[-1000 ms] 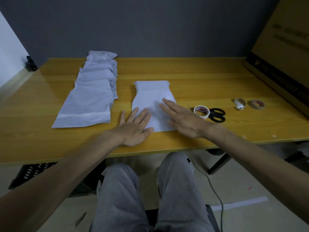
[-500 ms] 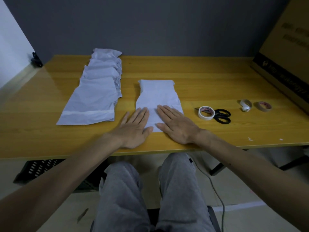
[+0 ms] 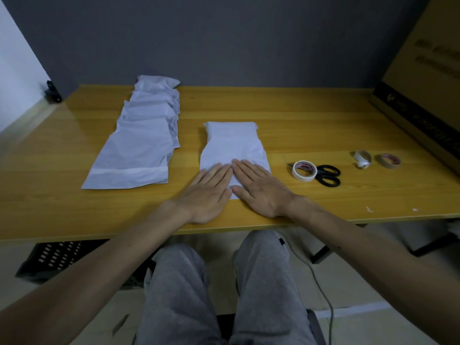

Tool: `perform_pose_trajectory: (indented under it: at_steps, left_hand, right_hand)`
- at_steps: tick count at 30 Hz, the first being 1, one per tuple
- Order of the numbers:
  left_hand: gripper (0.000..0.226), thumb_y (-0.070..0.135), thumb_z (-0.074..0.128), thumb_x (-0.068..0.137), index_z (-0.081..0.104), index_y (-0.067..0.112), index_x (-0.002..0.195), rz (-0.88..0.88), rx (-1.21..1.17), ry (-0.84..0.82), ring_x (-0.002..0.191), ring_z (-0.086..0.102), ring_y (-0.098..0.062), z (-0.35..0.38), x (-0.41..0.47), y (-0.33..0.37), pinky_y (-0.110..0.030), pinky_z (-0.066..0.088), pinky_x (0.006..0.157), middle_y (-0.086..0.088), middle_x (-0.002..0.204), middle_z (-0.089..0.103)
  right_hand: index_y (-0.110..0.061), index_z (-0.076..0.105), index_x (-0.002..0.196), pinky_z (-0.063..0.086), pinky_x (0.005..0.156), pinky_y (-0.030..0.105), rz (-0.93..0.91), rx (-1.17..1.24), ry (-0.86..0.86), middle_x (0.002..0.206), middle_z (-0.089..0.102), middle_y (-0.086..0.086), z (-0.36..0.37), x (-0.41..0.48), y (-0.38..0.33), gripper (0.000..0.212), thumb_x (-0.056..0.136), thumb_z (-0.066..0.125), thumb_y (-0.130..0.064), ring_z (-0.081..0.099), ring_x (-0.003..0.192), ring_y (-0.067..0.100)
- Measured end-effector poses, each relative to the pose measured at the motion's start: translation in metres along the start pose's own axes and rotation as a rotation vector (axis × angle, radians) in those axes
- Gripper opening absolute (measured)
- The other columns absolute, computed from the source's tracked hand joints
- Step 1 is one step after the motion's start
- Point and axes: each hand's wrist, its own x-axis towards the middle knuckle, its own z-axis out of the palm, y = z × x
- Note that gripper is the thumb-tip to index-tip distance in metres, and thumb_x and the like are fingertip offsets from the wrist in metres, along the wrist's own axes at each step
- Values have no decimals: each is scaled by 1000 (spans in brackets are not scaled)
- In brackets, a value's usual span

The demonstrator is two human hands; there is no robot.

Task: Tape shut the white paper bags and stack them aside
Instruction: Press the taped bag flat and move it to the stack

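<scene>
A single white paper bag (image 3: 232, 145) lies flat in the middle of the wooden table (image 3: 311, 120). My left hand (image 3: 207, 192) and my right hand (image 3: 258, 190) rest palm down side by side on its near end, fingers flat and close together, holding nothing. Their palms hide the bag's near edge. To the left lies an overlapping row of several white paper bags (image 3: 142, 138); the nearest one shows a strip of white tape across it. A roll of white tape (image 3: 304, 170) sits just right of my right hand.
Black-handled scissors (image 3: 327, 175) lie against the tape roll. Two smaller tape rolls (image 3: 362, 159) (image 3: 388, 161) sit farther right. A large cardboard box (image 3: 423, 90) stands along the table's right edge. A black crate (image 3: 49, 257) is under the table at left. My legs are below the near edge.
My right hand slid left and back toward me along the bag until it lay beside my left hand. The view shifted slightly.
</scene>
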Motion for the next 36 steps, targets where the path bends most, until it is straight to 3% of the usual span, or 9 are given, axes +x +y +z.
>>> perform_pose_trajectory:
  at_steps: [4,10,18,22,25,28,30,33,36]
  left_hand:
    - [57,44,5,102,-16,24,151,-6,32,-25,144,-22,-6,2,0,-4,-36,-10,119,11,158,-21]
    - [57,44,6,102,-14,23,152,-16,51,-23,145,-20,-7,1,1,-1,-37,-9,119,10,159,-20]
    - [57,45,6,102,-14,26,152,-17,29,-59,143,-22,-5,2,1,-4,-36,-11,119,14,157,-23]
    - [59,48,11,102,-11,26,153,-14,-27,-31,144,-19,-3,1,2,-5,-35,-8,119,15,158,-18]
    - [64,50,23,101,-5,26,153,-19,-148,35,145,-11,-2,-1,0,-5,-31,-6,119,13,160,-6]
    - [68,51,37,99,9,23,154,-19,-199,178,147,1,-6,-1,-4,-2,-29,0,119,10,160,9]
    - [70,59,37,94,22,22,152,-1,-223,252,146,7,-8,1,-6,-2,-29,5,118,8,159,18]
    - [81,71,25,79,44,24,142,25,-244,332,142,20,-10,3,-6,-4,-27,10,114,8,152,34]
    - [55,54,45,87,61,19,126,49,-295,488,126,37,-13,-1,-5,-2,-27,24,107,5,132,53]
  right_hand:
    - [-19,-6,153,-12,116,24,-9,22,-1,160,-12,-4,-1,-1,2,66,100,13,-53,-16,145,6]
    - [-20,-9,152,-15,114,22,-7,4,10,159,-15,-6,-4,-9,4,69,97,12,-57,-20,143,4]
    - [-17,-7,151,-7,119,32,55,-154,96,160,-10,-1,0,-45,36,86,81,-26,-62,-16,146,14]
    - [-20,8,154,-2,119,33,82,-45,183,160,-8,-1,-20,-55,43,62,100,9,-52,-13,147,16]
    - [-9,45,140,23,114,37,227,132,320,154,25,9,-41,-57,65,45,101,42,-32,20,142,26]
    - [-4,67,111,32,103,33,258,59,343,122,59,11,-49,-65,85,25,90,59,-14,36,127,29]
    - [-8,70,107,35,101,35,266,27,277,113,63,10,-51,-73,89,24,86,64,-15,37,124,27]
    - [-11,68,113,36,101,40,270,14,198,115,62,8,-51,-76,88,32,82,66,-14,38,121,26]
    - [-13,66,114,33,99,37,256,34,163,113,60,6,-52,-75,86,30,84,65,-7,35,119,26]
